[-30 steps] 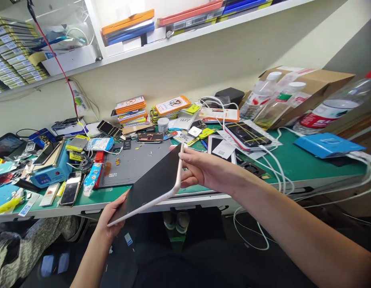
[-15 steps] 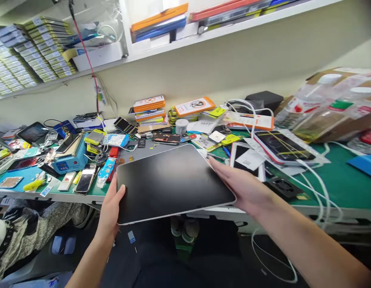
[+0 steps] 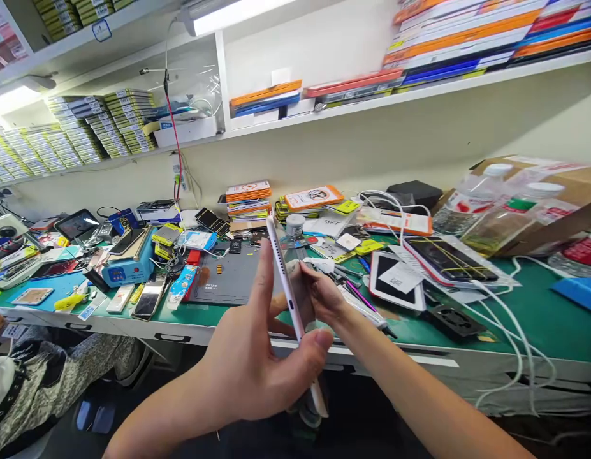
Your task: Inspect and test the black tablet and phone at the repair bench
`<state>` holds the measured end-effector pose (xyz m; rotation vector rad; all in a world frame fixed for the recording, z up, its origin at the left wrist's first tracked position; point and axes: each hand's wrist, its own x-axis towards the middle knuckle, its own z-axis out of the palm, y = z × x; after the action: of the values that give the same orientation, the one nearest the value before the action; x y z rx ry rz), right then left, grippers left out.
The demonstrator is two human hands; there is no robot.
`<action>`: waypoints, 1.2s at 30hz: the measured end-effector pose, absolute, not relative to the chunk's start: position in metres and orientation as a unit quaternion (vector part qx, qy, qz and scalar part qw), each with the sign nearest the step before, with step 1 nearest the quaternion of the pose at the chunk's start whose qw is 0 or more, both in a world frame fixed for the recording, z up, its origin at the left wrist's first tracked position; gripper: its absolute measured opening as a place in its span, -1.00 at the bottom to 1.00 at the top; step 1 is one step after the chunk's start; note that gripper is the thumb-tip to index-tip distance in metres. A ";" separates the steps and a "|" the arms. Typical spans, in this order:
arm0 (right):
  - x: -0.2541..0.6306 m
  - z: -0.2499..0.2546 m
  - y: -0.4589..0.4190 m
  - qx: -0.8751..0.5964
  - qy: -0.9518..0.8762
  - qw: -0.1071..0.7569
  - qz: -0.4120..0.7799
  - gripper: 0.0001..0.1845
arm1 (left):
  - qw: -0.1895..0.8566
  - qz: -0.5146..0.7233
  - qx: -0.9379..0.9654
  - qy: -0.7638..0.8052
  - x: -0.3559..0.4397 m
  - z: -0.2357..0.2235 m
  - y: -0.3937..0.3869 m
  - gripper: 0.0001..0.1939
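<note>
A tablet (image 3: 291, 299) is held on edge in front of me, its thin pale side with a port and speaker holes turned toward the camera. My left hand (image 3: 259, 357) grips it from the left, the index finger stretched along the edge and the thumb over the lower part. At its far right side, my right hand (image 3: 326, 296) holds on too, with its fingertips partly hidden behind the tablet. Beyond the tablet lies a dark grey work mat (image 3: 223, 274) with small parts on it.
A white-framed tablet (image 3: 395, 280) and a black fan (image 3: 455, 322) lie on the right of the green bench. A blue device (image 3: 127, 264) and several phones are at left. Loose white cables (image 3: 519, 325) hang over the front edge. Plastic bottles (image 3: 519, 217) stand far right.
The tablet has turned from lying screen-up to standing on edge. My left hand has moved right and come nearer, my right hand has moved inward. The view shows more of the upper shelves.
</note>
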<state>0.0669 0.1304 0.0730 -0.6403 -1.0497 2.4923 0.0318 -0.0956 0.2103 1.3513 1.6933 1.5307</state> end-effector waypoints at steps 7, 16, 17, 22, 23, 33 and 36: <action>0.016 0.034 0.144 -0.191 -0.314 0.270 0.890 -0.71 | 0.132 0.385 0.567 0.717 0.019 0.206 -0.086 -0.21; -0.016 0.008 0.163 -0.159 -0.180 0.452 0.859 -0.64 | 0.055 0.348 0.554 0.754 -0.078 0.193 -0.061 -0.53; -0.013 0.007 0.160 -0.154 -0.179 0.455 0.859 -0.60 | 0.049 0.352 0.557 0.751 -0.089 0.192 -0.059 -0.55; 0.005 0.019 0.158 -0.148 -0.201 0.463 0.851 -0.37 | 0.021 0.367 0.547 0.752 -0.125 0.190 -0.052 -0.64; 0.009 0.025 0.162 -0.152 -0.199 0.478 0.842 -0.35 | 0.016 0.373 0.538 0.756 -0.127 0.189 -0.050 -0.66; 0.020 0.053 0.177 -0.254 -0.149 0.533 0.794 -0.67 | -0.249 0.420 0.461 0.741 -0.102 0.193 0.011 -0.47; 0.022 0.044 0.172 -0.265 -0.162 0.544 0.779 -0.63 | -0.250 0.465 0.444 0.724 -0.097 0.200 0.031 -0.62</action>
<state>0.0218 0.1718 0.0438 -0.6286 -0.3851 1.8490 -0.0967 0.0310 0.1997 1.6720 2.7268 1.7516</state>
